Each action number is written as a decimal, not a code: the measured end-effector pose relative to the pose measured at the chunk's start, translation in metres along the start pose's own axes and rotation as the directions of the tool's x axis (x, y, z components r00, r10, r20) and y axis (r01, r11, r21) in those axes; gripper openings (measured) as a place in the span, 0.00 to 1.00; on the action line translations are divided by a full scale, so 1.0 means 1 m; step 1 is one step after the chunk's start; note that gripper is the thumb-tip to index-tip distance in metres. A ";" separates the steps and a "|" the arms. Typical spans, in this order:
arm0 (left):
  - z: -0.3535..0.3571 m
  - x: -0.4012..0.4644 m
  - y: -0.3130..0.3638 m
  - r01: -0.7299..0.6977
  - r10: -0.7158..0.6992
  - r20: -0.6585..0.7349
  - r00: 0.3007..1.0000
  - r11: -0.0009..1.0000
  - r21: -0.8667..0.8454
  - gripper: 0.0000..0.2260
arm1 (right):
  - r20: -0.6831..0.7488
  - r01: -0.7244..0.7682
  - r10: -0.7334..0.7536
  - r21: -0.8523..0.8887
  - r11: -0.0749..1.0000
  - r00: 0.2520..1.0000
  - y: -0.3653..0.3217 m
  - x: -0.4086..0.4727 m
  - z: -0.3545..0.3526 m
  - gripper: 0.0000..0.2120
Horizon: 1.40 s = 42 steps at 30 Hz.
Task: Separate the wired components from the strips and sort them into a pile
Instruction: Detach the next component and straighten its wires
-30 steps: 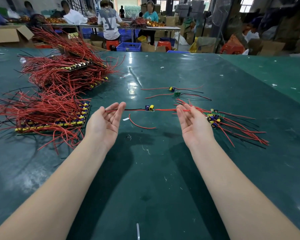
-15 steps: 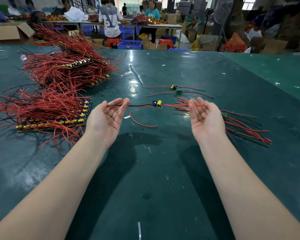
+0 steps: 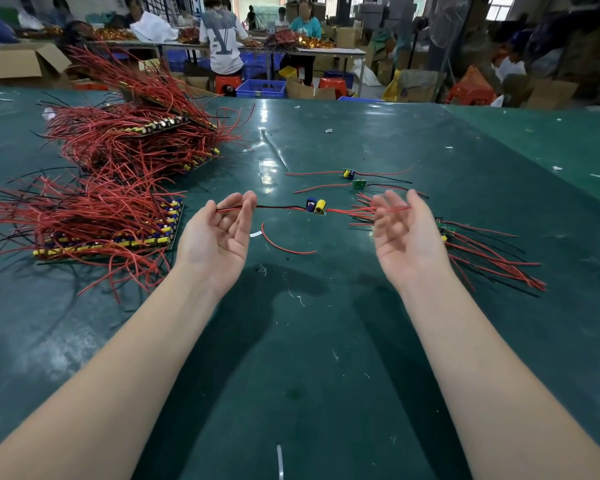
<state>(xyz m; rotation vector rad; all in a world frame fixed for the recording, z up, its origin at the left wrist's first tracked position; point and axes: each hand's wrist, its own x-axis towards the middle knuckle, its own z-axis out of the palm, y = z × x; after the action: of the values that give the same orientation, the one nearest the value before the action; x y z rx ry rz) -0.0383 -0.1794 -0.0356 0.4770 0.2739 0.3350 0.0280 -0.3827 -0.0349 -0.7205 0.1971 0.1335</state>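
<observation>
both hands are raised palm-up above the dark green table mat [image 3: 309, 341], well apart from each other. the left hand [image 3: 219, 237] has its fingers loosely curled upward; the black and red leads of one small wired component with a blue and a yellow part [image 3: 316, 206] lie across its fingertips [image 3: 248, 202]. whether the fingers pinch the leads or merely support them cannot be told. the right hand [image 3: 404, 237] is likewise cupped, fingers relaxed and slightly blurred, with the red leads of the same component crossing its fingertips [image 3: 392, 202]. the component body hangs between the two hands, above the mat.

to the right, partly behind the right hand, lies a pile of separated components with long red and black wires [image 3: 492, 258] on the mat. beyond the hands, two further single wired components [image 3: 354, 178] lie flat, one with a green board. a loose curved piece of red wire [image 3: 284, 245] lies on the mat between the hands, just beside a small white scrap [image 3: 256, 233].

to the left, a near strip panel carrying rows of yellow and blue parts under a mass of red wires [image 3: 101, 233] lies flat. behind it, a taller stack of similar wired strips [image 3: 136, 140] is heaped.

in the background, people [image 3: 220, 39] work at long benches [image 3: 326, 51] among cardboard boxes [image 3: 21, 64] and blue crates [image 3: 262, 88].
</observation>
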 end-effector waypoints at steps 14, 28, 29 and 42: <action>0.002 -0.002 -0.010 0.147 -0.156 0.082 0.984 0.983 0.112 0.19 | 0.200 -0.095 0.140 -0.218 0.971 0.970 0.012 -0.012 0.010 0.12; 0.002 0.000 0.000 0.038 -0.024 -0.045 0.999 0.941 0.335 0.09 | -0.271 0.125 -0.042 0.295 0.947 0.962 -0.033 0.008 -0.016 0.12; 0.004 0.001 0.003 -0.030 0.052 -0.047 0.998 0.925 0.380 0.10 | -0.283 0.135 -0.043 0.311 0.941 0.958 -0.032 0.007 -0.015 0.12; -0.037 0.016 0.076 0.170 0.527 0.173 0.832 -0.539 0.825 0.11 | -0.218 0.004 0.054 0.257 0.966 0.974 -0.022 0.002 -0.006 0.13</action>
<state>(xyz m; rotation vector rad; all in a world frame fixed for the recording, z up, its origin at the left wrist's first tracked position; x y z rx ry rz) -0.0549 -0.0947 -0.0328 2.5982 0.9899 0.5732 0.0332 -0.4028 -0.0258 -0.4733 0.4315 0.0484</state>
